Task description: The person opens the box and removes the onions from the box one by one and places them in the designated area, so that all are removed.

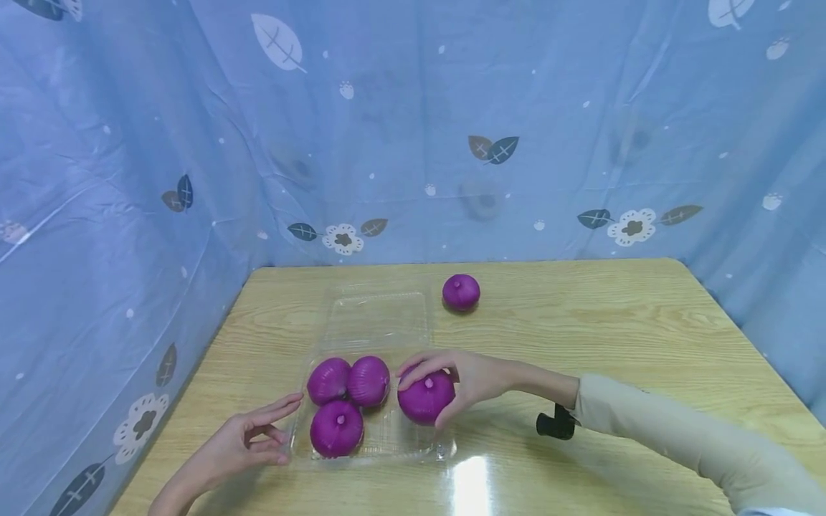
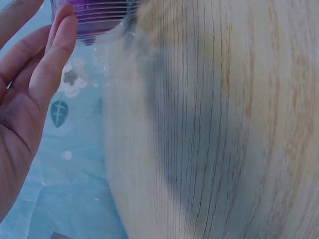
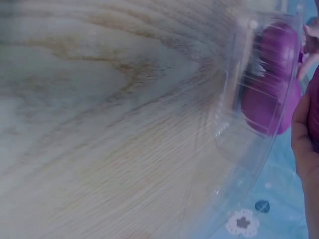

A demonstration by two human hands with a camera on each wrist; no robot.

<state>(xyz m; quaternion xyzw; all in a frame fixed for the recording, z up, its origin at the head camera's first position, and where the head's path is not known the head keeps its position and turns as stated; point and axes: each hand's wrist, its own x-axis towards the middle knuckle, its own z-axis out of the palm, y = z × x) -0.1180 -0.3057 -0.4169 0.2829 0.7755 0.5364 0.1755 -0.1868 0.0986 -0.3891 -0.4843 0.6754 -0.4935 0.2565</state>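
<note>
My right hand (image 1: 474, 376) grips a round purple onion (image 1: 427, 398), fingers and thumb around its sides, over the right end of a clear plastic box (image 1: 393, 448). Inside the box, toward its left, lie three more onions: one at the back left (image 1: 329, 381), one beside it (image 1: 369, 381) and one in front (image 1: 337, 428). At the box's left wall is my left hand (image 1: 241, 441), fingers loosely extended; the left wrist view has its fingertips (image 2: 65, 37) right at the ribbed plastic. The right wrist view catches only the edge of the held onion (image 3: 314, 109).
Behind the box its clear lid (image 1: 377, 319) lies folded back on the wooden table (image 1: 613, 322). Another purple onion (image 1: 461, 292) sits at the back, right of the lid. A blue patterned curtain (image 1: 387, 107) hangs behind and at the sides. A black device (image 1: 556, 424) is at the right wrist.
</note>
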